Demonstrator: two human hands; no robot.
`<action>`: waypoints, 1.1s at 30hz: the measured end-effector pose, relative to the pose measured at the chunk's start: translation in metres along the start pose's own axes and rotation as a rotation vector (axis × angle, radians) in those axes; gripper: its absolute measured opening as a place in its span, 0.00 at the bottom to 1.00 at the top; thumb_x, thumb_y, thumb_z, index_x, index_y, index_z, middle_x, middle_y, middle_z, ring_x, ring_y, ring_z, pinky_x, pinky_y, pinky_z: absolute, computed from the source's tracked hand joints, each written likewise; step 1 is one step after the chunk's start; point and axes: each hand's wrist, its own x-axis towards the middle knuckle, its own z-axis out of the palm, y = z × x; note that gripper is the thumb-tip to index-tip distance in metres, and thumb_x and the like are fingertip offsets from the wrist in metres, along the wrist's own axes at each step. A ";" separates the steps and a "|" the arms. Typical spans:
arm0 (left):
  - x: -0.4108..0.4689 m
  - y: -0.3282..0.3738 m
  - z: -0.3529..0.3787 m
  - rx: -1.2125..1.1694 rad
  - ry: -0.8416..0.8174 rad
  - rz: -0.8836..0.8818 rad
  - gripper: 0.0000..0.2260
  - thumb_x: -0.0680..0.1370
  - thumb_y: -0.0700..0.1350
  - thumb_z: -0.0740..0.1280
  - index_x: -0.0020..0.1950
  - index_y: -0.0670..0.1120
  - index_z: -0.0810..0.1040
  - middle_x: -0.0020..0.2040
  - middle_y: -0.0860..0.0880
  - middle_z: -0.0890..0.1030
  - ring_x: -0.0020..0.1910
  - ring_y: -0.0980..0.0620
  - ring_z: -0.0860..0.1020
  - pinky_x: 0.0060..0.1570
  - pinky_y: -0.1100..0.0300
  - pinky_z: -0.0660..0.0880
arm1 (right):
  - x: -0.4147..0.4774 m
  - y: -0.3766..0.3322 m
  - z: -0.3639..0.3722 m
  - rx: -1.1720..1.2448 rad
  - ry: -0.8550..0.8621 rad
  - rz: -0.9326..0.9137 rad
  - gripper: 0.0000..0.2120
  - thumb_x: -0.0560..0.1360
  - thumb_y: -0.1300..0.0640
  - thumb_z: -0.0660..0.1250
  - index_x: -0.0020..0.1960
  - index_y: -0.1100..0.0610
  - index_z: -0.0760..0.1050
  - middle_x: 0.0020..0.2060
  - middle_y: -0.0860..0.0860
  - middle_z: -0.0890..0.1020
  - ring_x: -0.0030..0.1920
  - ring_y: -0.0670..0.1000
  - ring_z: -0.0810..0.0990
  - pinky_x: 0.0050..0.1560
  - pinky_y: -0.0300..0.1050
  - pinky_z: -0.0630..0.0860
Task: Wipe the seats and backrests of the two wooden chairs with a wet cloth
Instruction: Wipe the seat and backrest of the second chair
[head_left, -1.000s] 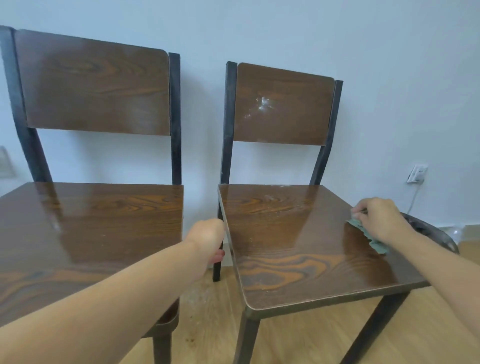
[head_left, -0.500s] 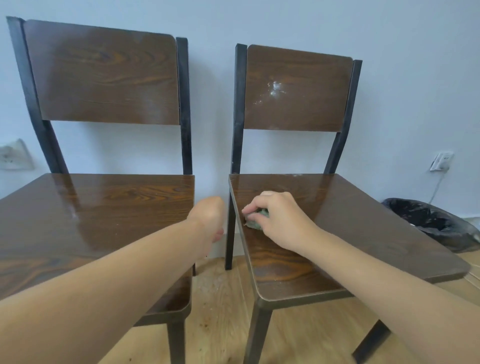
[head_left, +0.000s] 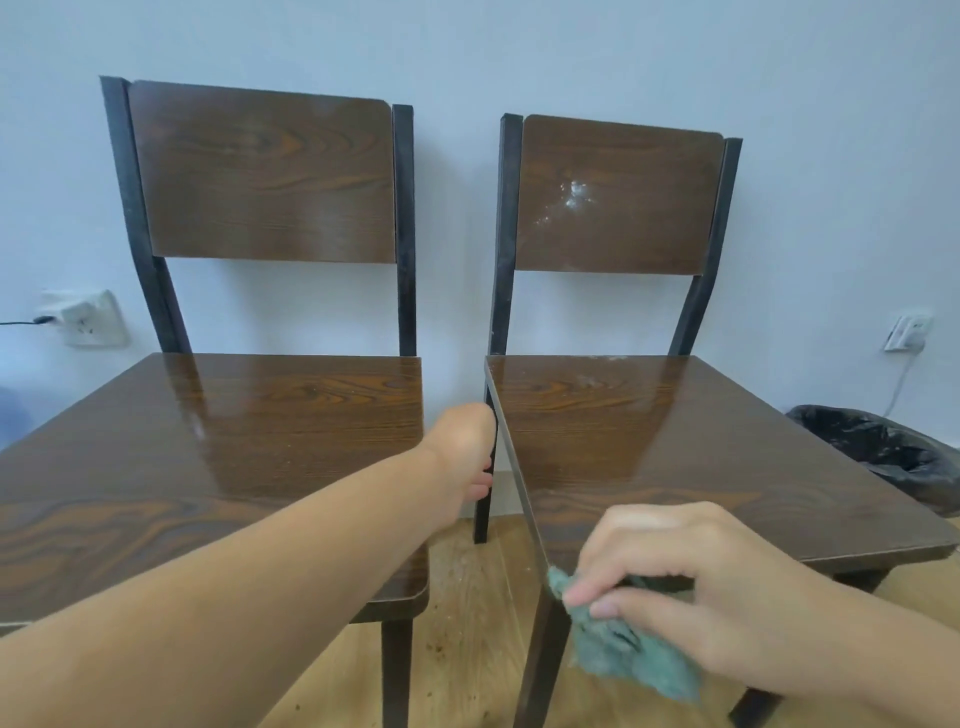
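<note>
The right hand (head_left: 691, 587) has come back from the middle of the right chair's seat (head_left: 675, 457), where it was half a second ago, to the seat's near left corner. It pinches the green cloth (head_left: 618, 644) between thumb and fingers; the cloth now hangs off the front edge beside the front left leg, rather than lying bunched on the wood under the palm.

The left hand (head_left: 465, 452) has stayed in the gap between the two chairs, curled around the left edge of the right seat, fingers tucked under it. The forearm crosses the left chair's seat (head_left: 234, 431) as before.

The view has shifted: both chairs sit further right and lower in the frame, and more of the wall above them shows. The white smear (head_left: 569, 200) on the right backrest (head_left: 618, 197) is unchanged, and pale specks remain along the back edge of the right seat. The left backrest (head_left: 260, 171) looks clean. The black bin (head_left: 883, 447) stands by the right chair.
</note>
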 end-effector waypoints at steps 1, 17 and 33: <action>0.001 0.000 0.000 0.007 -0.007 0.007 0.19 0.84 0.42 0.56 0.74 0.39 0.69 0.64 0.38 0.75 0.65 0.40 0.77 0.65 0.49 0.74 | 0.001 0.004 -0.006 -0.016 0.024 0.016 0.10 0.78 0.56 0.70 0.52 0.41 0.84 0.48 0.43 0.82 0.47 0.49 0.82 0.45 0.41 0.77; 0.062 0.015 0.002 0.030 0.079 0.010 0.11 0.84 0.45 0.56 0.52 0.40 0.75 0.62 0.36 0.78 0.57 0.40 0.80 0.55 0.50 0.78 | 0.121 0.076 -0.005 -0.176 0.029 0.104 0.17 0.78 0.57 0.71 0.64 0.44 0.80 0.50 0.42 0.75 0.52 0.43 0.75 0.55 0.41 0.77; 0.163 0.044 0.013 0.066 0.134 0.055 0.15 0.84 0.43 0.58 0.69 0.40 0.72 0.57 0.39 0.78 0.50 0.40 0.83 0.34 0.54 0.79 | 0.126 0.335 -0.146 -0.630 0.432 0.857 0.07 0.77 0.64 0.67 0.46 0.58 0.84 0.46 0.60 0.84 0.45 0.59 0.79 0.42 0.42 0.68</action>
